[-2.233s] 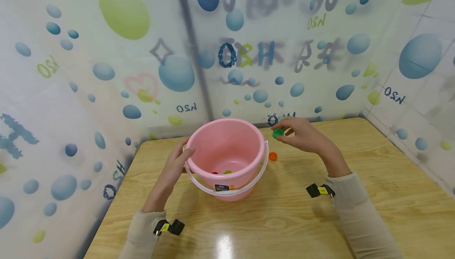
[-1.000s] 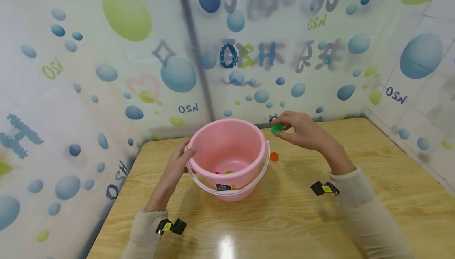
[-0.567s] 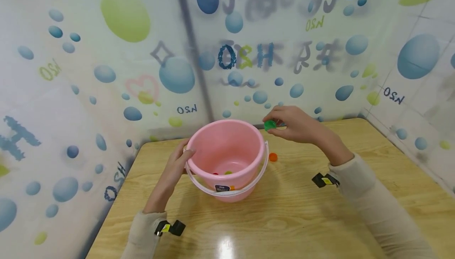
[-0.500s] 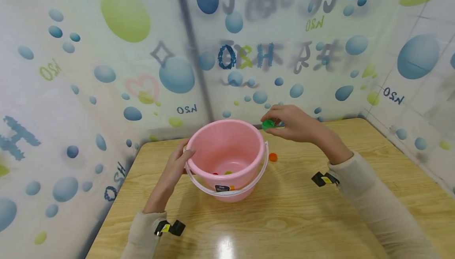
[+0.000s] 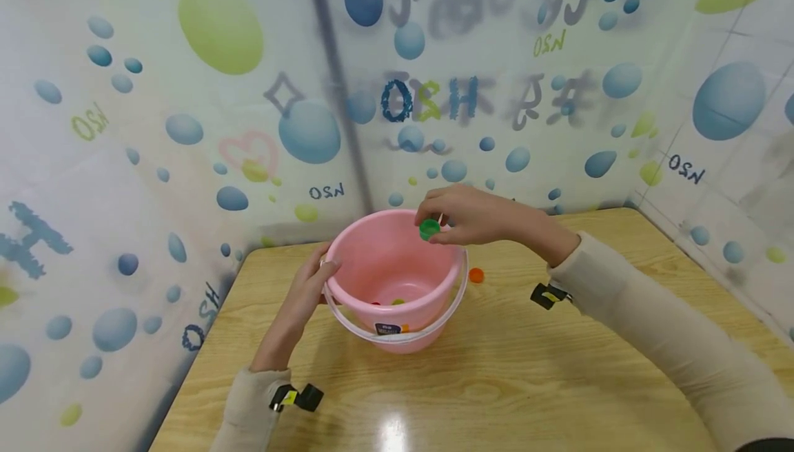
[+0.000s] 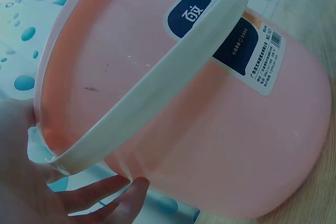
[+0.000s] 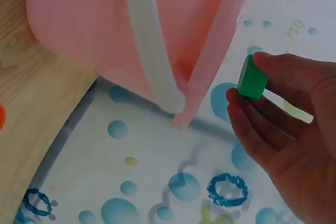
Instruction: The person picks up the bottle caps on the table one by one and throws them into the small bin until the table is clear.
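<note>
A pink bucket (image 5: pixel 397 252) with a white handle (image 5: pixel 428 331) stands on the wooden table. My left hand (image 5: pixel 305 286) grips its left rim, thumb over the edge and fingers on the outer wall, as the left wrist view also shows. Above the bucket's right rear rim, my right hand (image 5: pixel 465 216) pinches a green bottle cap (image 7: pixel 253 77) between thumb and fingertips. Inside the bucket lie a yellow-green piece (image 5: pixel 398 302) and a red piece (image 5: pixel 375 304), both partly hidden by the front wall.
An orange cap (image 5: pixel 476 275) lies on the table (image 5: pixel 509 369) just right of the bucket. Behind the table hangs a white curtain (image 5: pixel 527 45) printed with blue and green bubbles. A label (image 6: pixel 247 45) is stuck on the bucket's front.
My right hand has carried the green bottle cap leftward, from beside the bucket to over its right rim. The left hand and the bucket stay in place.
</note>
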Motion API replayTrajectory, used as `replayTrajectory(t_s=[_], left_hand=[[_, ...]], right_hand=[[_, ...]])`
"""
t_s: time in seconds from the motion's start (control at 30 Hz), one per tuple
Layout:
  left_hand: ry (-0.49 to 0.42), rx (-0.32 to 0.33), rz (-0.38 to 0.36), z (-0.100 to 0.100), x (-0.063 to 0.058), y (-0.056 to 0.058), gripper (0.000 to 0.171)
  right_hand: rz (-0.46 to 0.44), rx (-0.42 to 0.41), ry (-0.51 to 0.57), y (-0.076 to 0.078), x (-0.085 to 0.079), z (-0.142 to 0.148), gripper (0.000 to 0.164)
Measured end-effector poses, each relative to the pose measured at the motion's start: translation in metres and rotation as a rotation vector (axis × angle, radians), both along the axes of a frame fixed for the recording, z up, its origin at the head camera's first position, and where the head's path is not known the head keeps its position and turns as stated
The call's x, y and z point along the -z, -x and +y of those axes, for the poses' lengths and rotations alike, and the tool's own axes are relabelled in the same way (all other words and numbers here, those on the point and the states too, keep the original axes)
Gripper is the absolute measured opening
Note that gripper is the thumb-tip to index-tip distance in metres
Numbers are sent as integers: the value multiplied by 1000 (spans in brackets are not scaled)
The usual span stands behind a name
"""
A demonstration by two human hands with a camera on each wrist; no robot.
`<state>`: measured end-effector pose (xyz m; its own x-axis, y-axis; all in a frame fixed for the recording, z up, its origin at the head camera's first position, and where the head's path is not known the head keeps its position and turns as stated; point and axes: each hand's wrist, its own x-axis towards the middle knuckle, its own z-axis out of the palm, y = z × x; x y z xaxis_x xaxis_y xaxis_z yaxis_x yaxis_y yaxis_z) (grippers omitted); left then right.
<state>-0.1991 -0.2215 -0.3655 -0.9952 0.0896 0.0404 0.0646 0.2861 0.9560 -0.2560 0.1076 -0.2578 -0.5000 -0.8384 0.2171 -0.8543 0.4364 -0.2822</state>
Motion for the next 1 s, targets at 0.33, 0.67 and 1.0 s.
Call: replayTrajectory(t_s=[0.33,0.67,1.0], left_hand=[[7,2,2,-1,2,1,53],[5,3,6,-1,1,-1,54],[6,-2,-5,-1,0,-1,55]], right_hand=[[37,-62,-62,0,-15,-31,24],[17,-73,-140,1,-26,-46,20],[43,-58,-199,1,-28,-54,21]])
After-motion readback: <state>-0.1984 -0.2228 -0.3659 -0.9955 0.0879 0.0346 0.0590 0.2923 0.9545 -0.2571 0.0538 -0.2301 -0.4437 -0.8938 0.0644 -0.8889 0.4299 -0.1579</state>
